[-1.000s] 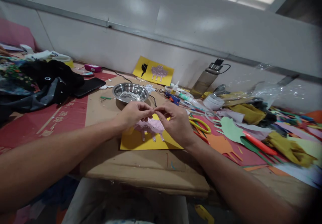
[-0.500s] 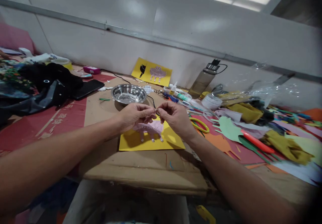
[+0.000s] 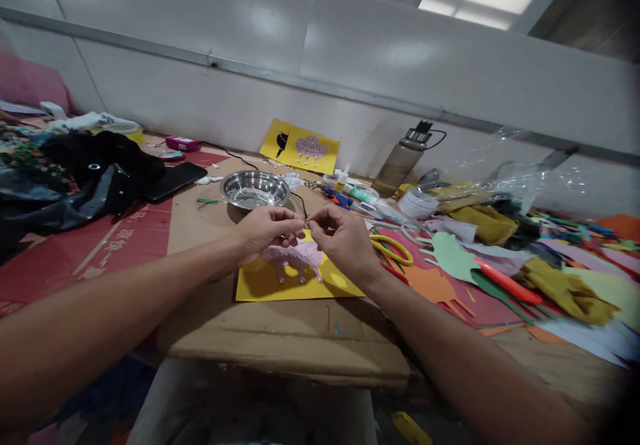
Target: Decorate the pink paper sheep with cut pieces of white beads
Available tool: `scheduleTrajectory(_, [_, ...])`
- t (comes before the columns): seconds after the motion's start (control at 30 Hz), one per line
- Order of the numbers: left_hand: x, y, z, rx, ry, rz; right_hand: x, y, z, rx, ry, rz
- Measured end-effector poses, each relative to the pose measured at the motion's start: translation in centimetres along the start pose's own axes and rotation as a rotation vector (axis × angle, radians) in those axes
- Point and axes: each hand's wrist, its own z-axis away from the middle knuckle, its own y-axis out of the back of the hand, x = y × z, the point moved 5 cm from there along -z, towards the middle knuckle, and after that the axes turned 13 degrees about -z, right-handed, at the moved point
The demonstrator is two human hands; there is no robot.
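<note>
My left hand and my right hand meet at the fingertips, both pinched. Whatever is between them is too small to make out. Below them a yellow card lies on the cardboard, bearing a pink cut-out shape trimmed with pearl-like beads; my hands cover its upper part. Just beyond my left hand stands a shiny metal bowl with small pale bits inside. Yellow-handled scissors lie to the right of my right hand.
Against the wall leans a yellow card with a similar pink shape. A grey bottle stands behind a blue glue gun and a small glue bottle. Felt scraps crowd the right; a black phone and dark cloth lie left.
My hands stay together above the card, with fingertips shifting slightly as they pinch. The whole view has tilted a little, and the objects on the table stay put.
</note>
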Motion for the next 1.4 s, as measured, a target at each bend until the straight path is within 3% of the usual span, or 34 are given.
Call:
scheduleTrajectory(0.23, [0.0,0.2,-0.2,0.033,-0.046,-0.170,-0.5,-0.1,0.2,0.026,0.089,0.077])
scheduleTrajectory(0.63, [0.3,0.1,-0.1,0.040,-0.052,-0.172,-0.4,-0.3,0.4,0.034,0.107,0.074])
scheduleTrajectory(0.93, [-0.1,0.3,-0.3,0.033,-0.026,-0.124,0.5,-0.4,0.4,-0.004,-0.026,-0.053])
scheduleTrajectory(1.4, [0.1,0.3,-0.3,0.066,-0.020,-0.135,0.7,-0.5,0.6,0.002,-0.035,-0.062])
